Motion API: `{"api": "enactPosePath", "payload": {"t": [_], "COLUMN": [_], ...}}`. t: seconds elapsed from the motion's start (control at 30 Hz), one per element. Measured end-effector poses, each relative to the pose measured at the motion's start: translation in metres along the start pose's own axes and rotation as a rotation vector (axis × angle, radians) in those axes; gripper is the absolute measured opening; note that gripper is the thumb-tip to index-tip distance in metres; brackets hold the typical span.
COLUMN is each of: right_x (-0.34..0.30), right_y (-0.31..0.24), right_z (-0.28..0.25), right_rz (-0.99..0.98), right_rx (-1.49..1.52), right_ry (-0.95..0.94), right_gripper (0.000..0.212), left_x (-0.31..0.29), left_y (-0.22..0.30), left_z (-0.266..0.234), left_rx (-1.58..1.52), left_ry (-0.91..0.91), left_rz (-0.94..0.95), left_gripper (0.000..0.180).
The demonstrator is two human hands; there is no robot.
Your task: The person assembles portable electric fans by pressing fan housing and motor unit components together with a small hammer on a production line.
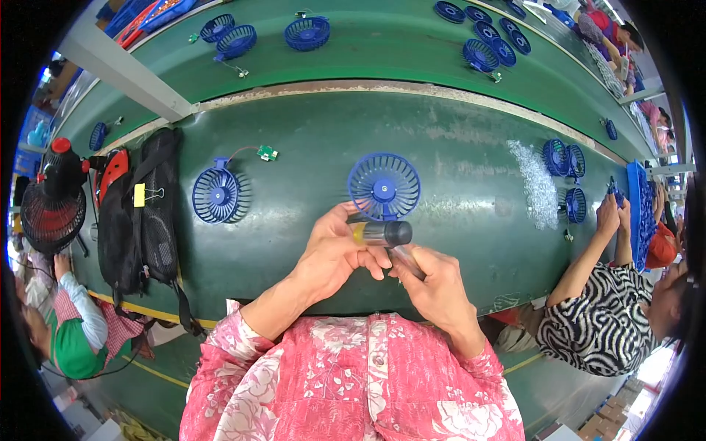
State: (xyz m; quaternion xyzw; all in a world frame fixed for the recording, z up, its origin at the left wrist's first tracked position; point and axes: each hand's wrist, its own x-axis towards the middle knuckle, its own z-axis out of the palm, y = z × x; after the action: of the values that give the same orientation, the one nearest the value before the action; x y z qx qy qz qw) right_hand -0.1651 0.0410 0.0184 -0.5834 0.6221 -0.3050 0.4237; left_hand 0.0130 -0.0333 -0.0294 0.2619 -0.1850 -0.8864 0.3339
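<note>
Blue fan guard [384,187] on dark green conveyor belt [456,147], pink floral sleeves [243,360], yellow-and-black cylinder [382,233], neighbour's black-and-white zebra-pattern top [610,316], black bag [140,213] with red trim.

A single head-worn fisheye view looks steeply down from close above the near edge of the long green worktop [456,147], facing across to its far edge.

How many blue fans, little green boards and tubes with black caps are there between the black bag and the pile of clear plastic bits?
Blue fans: 2
Little green board: 1
Tube with black cap, held in the left hand: 1
Total: 4
</note>
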Motion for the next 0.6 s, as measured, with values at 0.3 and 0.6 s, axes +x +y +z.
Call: {"api": "enactPosePath", "payload": {"t": [0.3,0.6], "right_x": [-0.003,0.004], "right_y": [0.003,0.010], "right_z": [0.008,0.007], "right_rz": [-0.169,-0.494], "right_rx": [-0.302,-0.441], "right_ry": [0.019,0.359], "right_gripper": [0.045,0.043], "left_x": [0.003,-0.008], "left_y": [-0.002,-0.010], "left_z": [0.015,0.010], "left_rx": [0.375,0.512], "left_ry": [0.147,0.190], "left_rz": [0.053,0.258], "left_gripper": [0.050,0.068]}}
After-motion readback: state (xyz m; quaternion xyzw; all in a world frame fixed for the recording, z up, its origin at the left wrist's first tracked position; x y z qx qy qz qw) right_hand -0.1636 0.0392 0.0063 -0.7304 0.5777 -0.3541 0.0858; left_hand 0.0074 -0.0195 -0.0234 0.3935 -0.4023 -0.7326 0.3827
